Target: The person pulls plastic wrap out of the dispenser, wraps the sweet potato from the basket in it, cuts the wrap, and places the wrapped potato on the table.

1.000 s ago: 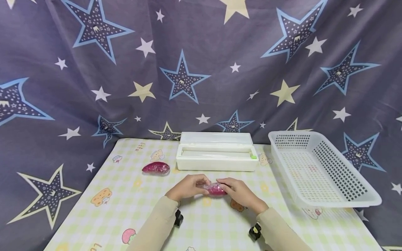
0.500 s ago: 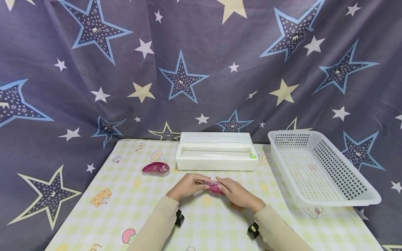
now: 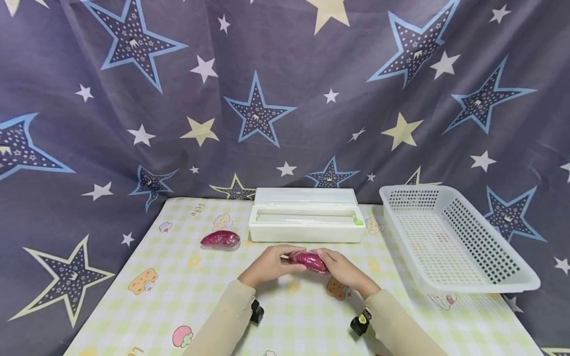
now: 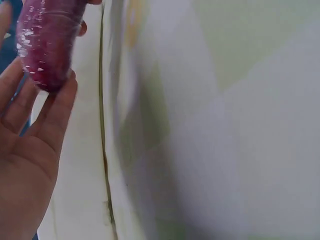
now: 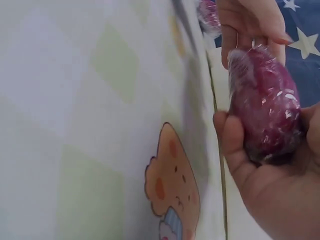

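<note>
A reddish-purple sweet potato (image 3: 310, 261) in clear film is held just above the table between both hands. My right hand (image 3: 340, 269) grips its right end, with fingers and thumb curled around it in the right wrist view. At the other end my left hand (image 3: 272, 264) touches it with fairly straight fingertips. In the left wrist view the left thumb stands apart from the sweet potato (image 4: 50, 42). A second film-wrapped sweet potato (image 3: 221, 240) lies on the table to the left.
Behind the hands stands a long white cling film box (image 3: 305, 232), its lid raised. A white perforated plastic basket (image 3: 483, 287) is at the right. The table wears a checked cloth (image 3: 231, 296), and a starry curtain (image 3: 311, 138) hangs at the back.
The sweet potato has been lifted slightly and turned, so more of its length shows. The left fingers have spread from its end. The box, basket and second sweet potato stay put.
</note>
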Demonstrator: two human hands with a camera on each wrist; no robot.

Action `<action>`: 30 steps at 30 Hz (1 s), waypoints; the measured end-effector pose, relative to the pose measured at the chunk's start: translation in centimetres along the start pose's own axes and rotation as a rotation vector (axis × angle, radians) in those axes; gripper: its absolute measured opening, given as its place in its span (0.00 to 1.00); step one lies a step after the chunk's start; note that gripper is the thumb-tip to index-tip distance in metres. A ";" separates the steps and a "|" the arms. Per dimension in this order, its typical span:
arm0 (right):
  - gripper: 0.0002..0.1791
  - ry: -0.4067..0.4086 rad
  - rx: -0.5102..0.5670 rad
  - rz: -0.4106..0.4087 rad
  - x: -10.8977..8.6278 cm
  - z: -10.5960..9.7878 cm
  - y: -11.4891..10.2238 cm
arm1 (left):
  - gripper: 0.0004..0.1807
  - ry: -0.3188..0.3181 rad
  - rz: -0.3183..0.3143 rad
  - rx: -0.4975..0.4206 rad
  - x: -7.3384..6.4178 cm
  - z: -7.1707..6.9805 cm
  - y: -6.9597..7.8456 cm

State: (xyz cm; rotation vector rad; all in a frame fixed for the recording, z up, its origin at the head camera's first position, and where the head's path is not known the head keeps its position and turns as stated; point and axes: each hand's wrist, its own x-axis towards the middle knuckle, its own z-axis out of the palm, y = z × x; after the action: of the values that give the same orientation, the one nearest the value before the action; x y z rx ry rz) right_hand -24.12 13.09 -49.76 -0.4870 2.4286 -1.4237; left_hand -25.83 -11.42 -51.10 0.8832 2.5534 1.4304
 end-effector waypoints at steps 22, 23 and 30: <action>0.29 -0.055 0.099 -0.124 -0.1 -0.5 -0.4 | 0.23 0.016 -0.153 -0.127 -0.3 -1.6 1.3; 0.30 -0.052 0.080 -0.139 -0.1 -0.5 -0.4 | 0.24 0.019 -0.155 -0.121 -0.3 -1.7 1.3; 0.29 -0.011 0.055 -0.139 -0.1 -0.3 -0.5 | 0.38 0.034 -0.111 -0.097 -0.8 -2.1 1.1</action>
State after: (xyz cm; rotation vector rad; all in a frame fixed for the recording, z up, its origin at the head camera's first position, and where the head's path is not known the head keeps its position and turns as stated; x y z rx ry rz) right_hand -24.09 13.12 -49.19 -0.6610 2.3806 -1.5344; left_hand -25.40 -13.00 -49.20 0.6980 2.4886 1.5339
